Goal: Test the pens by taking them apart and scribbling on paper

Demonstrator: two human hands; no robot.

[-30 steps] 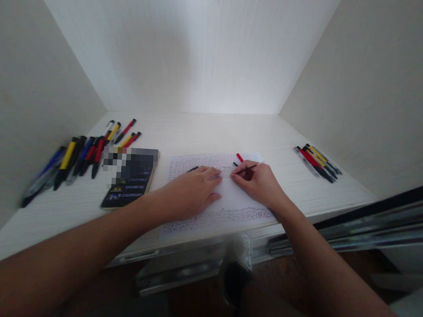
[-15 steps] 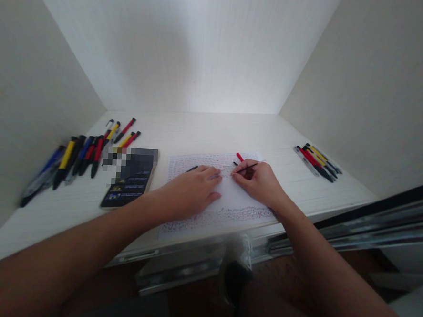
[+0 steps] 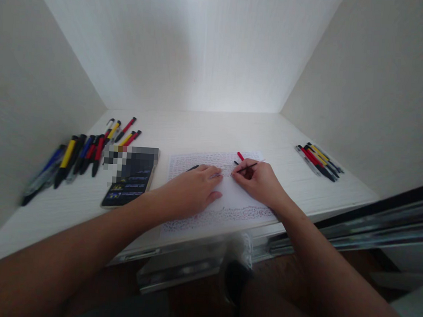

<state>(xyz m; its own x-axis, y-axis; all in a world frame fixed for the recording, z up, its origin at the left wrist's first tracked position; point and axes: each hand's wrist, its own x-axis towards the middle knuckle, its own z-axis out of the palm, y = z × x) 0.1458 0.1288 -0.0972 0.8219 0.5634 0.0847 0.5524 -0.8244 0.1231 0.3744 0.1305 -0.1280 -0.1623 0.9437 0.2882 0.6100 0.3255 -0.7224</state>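
A sheet of paper [image 3: 241,201] lies at the front of the white surface, with dense rows of small marks along its top and bottom and a plain band between. My right hand [image 3: 255,176] pinches a thin dark pen [image 3: 247,168], slim as a bare refill with a pale upper end, its tip at the paper. Flat on the sheet rests my left hand [image 3: 197,188], open and holding nothing. A dark pen-like piece [image 3: 192,168] shows just behind its knuckles, partly covered. Behind my right fingers lies a red pen part [image 3: 240,156], mostly hidden.
A phone [image 3: 133,185], partly pixelated, lies left of the paper. Several coloured pens [image 3: 86,153] are spread along the left wall, and several more [image 3: 319,161] lie by the right wall. White panels enclose the surface. Below its front edge is a metal rail [image 3: 179,271].
The view shifts very slightly. Both hands keep nearly the same place on the paper, and the thin pen stays in my right hand.
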